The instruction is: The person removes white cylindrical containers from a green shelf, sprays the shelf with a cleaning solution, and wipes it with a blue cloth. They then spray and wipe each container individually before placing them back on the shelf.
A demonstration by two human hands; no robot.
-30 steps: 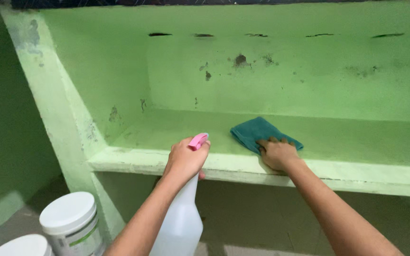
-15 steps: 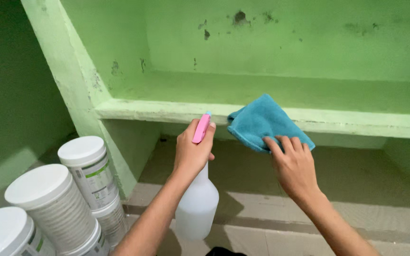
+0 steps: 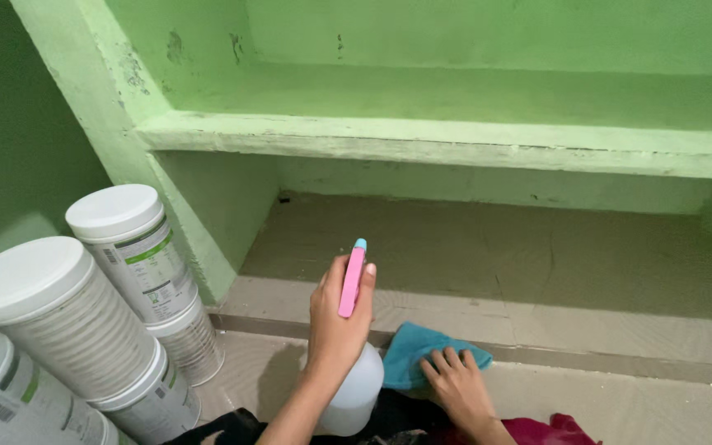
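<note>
My left hand (image 3: 335, 321) grips a white spray bottle (image 3: 354, 394) with a pink trigger head (image 3: 352, 280), held upright low in front of me. My right hand (image 3: 455, 383) rests flat on a teal cloth (image 3: 422, 353) that lies on the tiled floor, just before the step into the lower recess. The bottle and the cloth are nearly touching.
A green concrete shelf (image 3: 455, 142) runs across above a recess with a brown floor (image 3: 496, 255). Several white lidded canisters (image 3: 125, 247) are stacked at the left beside a green pillar (image 3: 100, 91). Dark and red fabric (image 3: 554, 430) lies at the bottom edge.
Both hands have dropped from the green shelf to floor level. The teal cloth came off the shelf and is now pressed on the floor. The view has tilted downward.
</note>
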